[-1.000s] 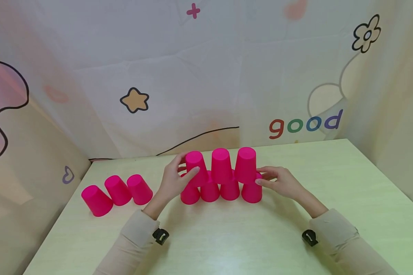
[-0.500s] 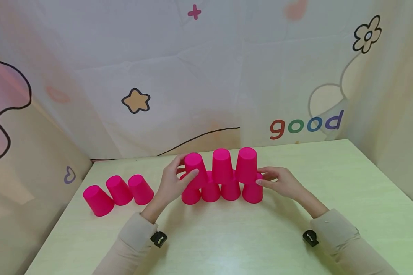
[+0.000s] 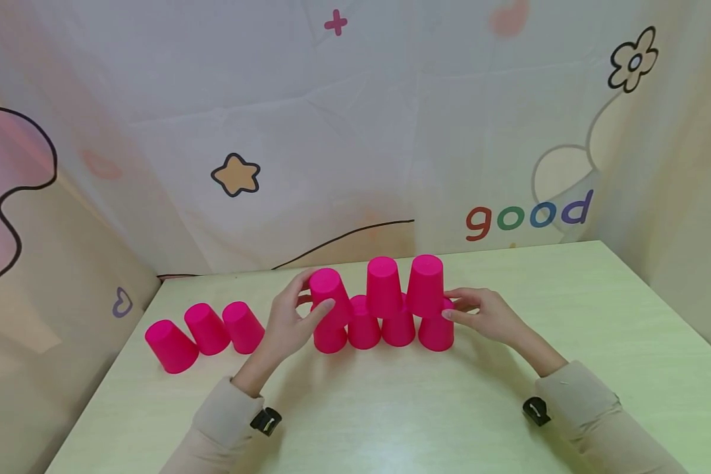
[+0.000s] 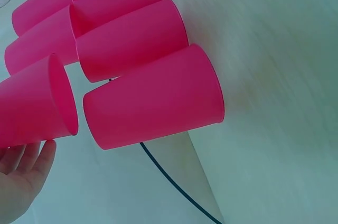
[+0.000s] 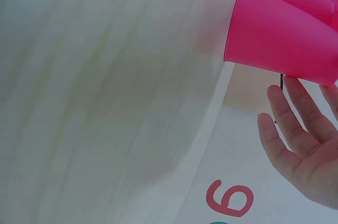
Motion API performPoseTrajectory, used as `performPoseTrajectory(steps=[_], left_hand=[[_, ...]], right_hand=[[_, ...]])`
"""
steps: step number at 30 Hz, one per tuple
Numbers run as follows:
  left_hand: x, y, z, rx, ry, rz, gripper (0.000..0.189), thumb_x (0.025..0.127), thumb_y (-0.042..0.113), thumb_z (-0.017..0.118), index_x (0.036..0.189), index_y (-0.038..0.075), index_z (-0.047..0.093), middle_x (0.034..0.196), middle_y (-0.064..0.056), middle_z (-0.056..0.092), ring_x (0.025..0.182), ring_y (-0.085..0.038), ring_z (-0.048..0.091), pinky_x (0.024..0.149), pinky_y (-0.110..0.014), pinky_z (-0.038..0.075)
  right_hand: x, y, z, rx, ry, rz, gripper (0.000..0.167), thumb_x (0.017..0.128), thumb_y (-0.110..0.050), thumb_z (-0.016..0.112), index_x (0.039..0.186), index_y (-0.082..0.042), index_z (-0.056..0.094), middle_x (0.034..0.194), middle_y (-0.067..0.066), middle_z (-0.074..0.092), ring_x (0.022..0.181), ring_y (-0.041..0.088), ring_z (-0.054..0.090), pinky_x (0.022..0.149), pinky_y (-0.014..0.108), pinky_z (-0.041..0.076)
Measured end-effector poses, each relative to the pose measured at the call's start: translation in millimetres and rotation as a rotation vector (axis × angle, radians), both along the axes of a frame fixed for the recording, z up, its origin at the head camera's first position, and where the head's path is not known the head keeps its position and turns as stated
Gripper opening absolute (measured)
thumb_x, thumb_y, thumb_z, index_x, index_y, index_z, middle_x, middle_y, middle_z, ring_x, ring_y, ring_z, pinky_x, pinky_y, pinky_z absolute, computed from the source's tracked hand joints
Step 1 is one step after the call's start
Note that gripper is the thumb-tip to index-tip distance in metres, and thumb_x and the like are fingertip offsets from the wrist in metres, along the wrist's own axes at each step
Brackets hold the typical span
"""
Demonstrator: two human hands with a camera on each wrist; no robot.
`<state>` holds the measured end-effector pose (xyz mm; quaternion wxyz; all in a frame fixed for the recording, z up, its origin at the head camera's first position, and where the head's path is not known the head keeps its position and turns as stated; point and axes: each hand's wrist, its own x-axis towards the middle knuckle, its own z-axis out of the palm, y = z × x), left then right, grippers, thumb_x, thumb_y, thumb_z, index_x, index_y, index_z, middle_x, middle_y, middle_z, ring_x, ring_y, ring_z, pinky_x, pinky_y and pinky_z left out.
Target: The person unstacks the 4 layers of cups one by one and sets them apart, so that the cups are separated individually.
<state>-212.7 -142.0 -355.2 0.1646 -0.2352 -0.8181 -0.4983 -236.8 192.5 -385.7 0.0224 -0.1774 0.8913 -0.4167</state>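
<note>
Head view: three inverted, smooth, bright-pink tapered plastic-looking cups (image 3: pixel 207 330) on the pale wood-grained tabletop (image 3: pixel 391 408); left hand (image 3: pixel 289 324), fingers curled round a tilted matching cup (image 3: pixel 330 289) above the leftmost of four base cups (image 3: pixel 364 330); two upper cups (image 3: pixel 383 289) (flat ends up) straddling that row; right hand (image 3: pixel 484 316), fingers loosely extended, tips touching its right end.

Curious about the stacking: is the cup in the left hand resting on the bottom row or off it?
Off: the left wrist view shows a gap between the held cup and the bottom row.
</note>
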Motion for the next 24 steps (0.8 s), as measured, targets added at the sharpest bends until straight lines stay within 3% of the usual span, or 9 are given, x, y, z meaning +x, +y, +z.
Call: performPoseTrajectory(steps=[17, 24], left_hand=[[16.2, -17.6, -0.2, -0.018, -0.011, 0.055, 0.056, 0.077, 0.010, 0.071, 0.126, 0.005, 0.044, 0.117, -0.007, 0.054, 0.104, -0.022, 0.052, 0.081, -0.039, 0.049], [19.8, -23.5, 0.5, -0.008, 0.013, 0.049, 0.055, 0.077, 0.006, 0.071, 0.125, 0.002, 0.044, 0.117, -0.010, 0.055, 0.104, -0.024, 0.053, 0.084, -0.042, 0.048]], right_hand=[[-1.1, 0.5, -1.4, -0.001, -0.001, -0.004, 0.045, 0.083, -0.020, 0.066, 0.123, -0.001, 0.054, 0.111, 0.016, 0.060, 0.093, 0.029, 0.059, 0.073, 0.036, 0.052], [-1.4, 1.0, -1.9, -0.015, 0.001, 0.006, 0.046, 0.084, -0.020, 0.066, 0.123, 0.000, 0.054, 0.111, 0.017, 0.060, 0.093, 0.029, 0.059, 0.072, 0.037, 0.052]])
